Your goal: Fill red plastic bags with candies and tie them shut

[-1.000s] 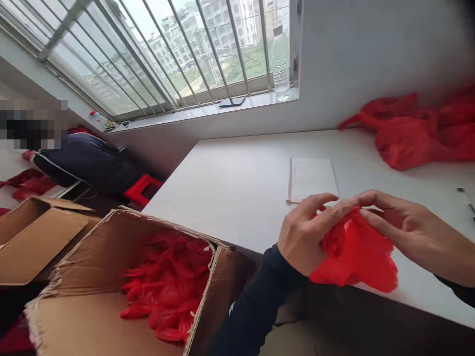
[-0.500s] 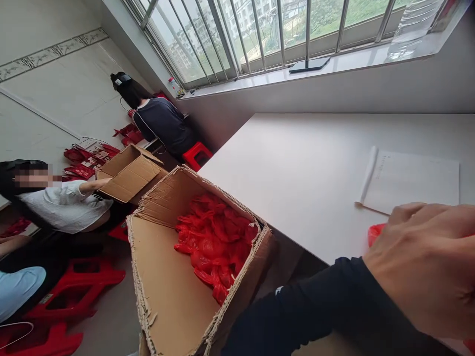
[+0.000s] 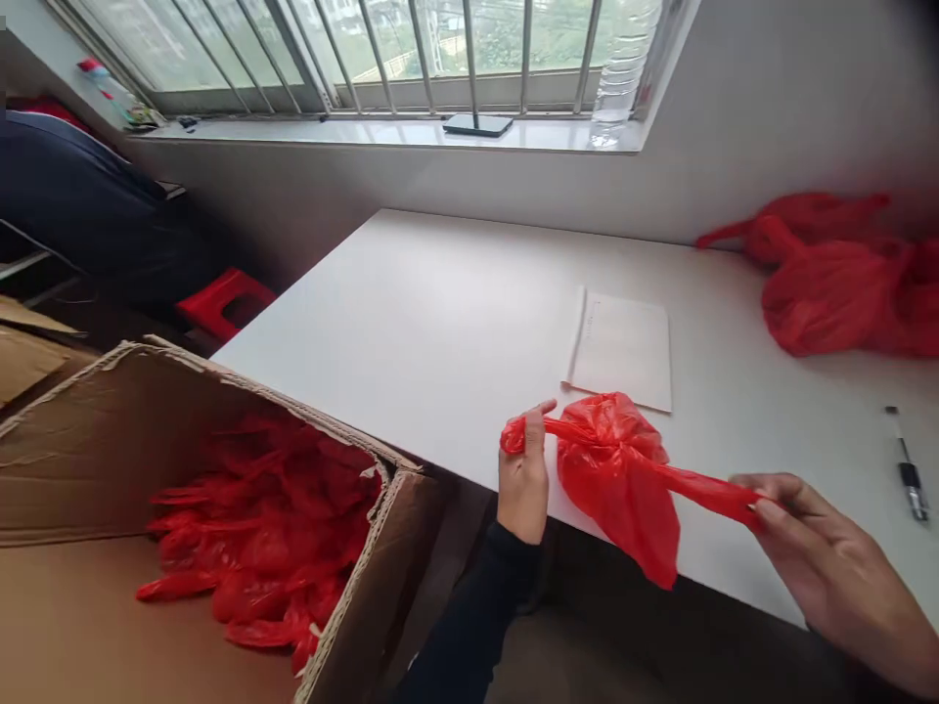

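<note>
Red bag (image 3: 620, 469) hangs stretched between both hands over the near edge of the table (image 3: 440, 323), its bunched body in the middle and a loose corner drooping below the edge. Left hand (image 3: 522, 479) stands upright with its back to the camera, fingers closed around one twisted handle, the thumb up beside the red end that pokes out. Right hand (image 3: 822, 557) lies lower and nearer, palm partly up, thumb and fingertips pinching the other handle, which runs taut from the bag's body. Left forearm in a dark sleeve (image 3: 476, 616) rises from below. Just beyond the bag a sheet of paper (image 3: 623, 347) lies flat on the table; a pen (image 3: 908, 477) lies well to the right, and a pile of red bags (image 3: 843, 284) sits at the far right by the wall. Left of the table an open box (image 3: 88, 430) holds a heap of red bags (image 3: 271, 528) against its right wall. On the sill (image 3: 367, 132) stand a bottle (image 3: 620, 73) and a phone (image 3: 480, 124).
</note>
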The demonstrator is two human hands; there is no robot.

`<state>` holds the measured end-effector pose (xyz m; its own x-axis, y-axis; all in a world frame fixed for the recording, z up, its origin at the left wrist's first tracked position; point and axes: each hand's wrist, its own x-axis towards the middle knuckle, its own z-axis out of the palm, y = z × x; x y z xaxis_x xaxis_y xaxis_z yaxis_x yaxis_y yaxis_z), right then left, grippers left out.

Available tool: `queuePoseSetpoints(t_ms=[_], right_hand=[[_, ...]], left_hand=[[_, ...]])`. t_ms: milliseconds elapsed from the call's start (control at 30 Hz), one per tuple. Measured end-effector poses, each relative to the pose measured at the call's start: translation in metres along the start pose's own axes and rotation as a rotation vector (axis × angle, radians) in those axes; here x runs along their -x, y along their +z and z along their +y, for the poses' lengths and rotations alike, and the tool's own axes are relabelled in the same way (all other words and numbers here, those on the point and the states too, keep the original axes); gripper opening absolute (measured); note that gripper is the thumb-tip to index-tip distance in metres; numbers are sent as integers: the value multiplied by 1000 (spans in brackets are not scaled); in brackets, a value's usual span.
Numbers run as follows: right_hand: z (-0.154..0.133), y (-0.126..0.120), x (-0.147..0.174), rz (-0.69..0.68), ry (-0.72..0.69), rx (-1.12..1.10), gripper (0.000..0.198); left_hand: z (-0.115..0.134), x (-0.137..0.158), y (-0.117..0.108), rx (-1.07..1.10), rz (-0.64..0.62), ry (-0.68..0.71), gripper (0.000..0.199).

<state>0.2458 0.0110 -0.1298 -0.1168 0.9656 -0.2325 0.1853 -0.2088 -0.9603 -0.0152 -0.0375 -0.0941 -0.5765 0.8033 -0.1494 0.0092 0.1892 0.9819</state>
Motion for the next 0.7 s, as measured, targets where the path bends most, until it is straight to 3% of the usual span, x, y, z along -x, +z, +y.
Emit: queuePoseSetpoints(t_ms=[67,167,267,367,567,700], right_hand=[[-8,3,-7,-65,-56,-71,24],[-22,34,-16,-73,-226,-120,25],[-26,70,-14,-157,-224,-20,44],[-13,88,-9,-227,-251,132,53],[22,79,-2,-127,-474,492,54],[27,69,-6,-167,-486,562,58]], left_hand=[[4,0,10,72,-63,-8,55],[10,5,33,35,-173,48,61],[2,11,57,-196,-160,202,54],[-15,14,72,-402,-123,328,55],[-26,23,75,-613,-203,296,63],[-29,32,77,-655,-239,248,68]])
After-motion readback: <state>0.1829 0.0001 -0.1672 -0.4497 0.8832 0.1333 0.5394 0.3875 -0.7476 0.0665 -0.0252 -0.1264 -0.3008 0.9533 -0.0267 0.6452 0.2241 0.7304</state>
